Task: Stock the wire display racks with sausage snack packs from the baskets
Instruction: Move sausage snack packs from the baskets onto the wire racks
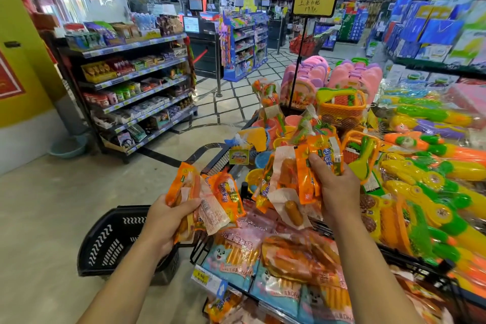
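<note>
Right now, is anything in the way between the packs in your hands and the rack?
Nothing visible is. The left hand and right hand hold packs just above the rack, with open air between. Only stocked packs lie in it.

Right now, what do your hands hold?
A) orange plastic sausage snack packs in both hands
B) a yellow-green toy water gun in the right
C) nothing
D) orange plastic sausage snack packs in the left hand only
A: the left hand grips a bunch of orange plastic sausage snack packs and the right hand grips a second bunch.
</note>
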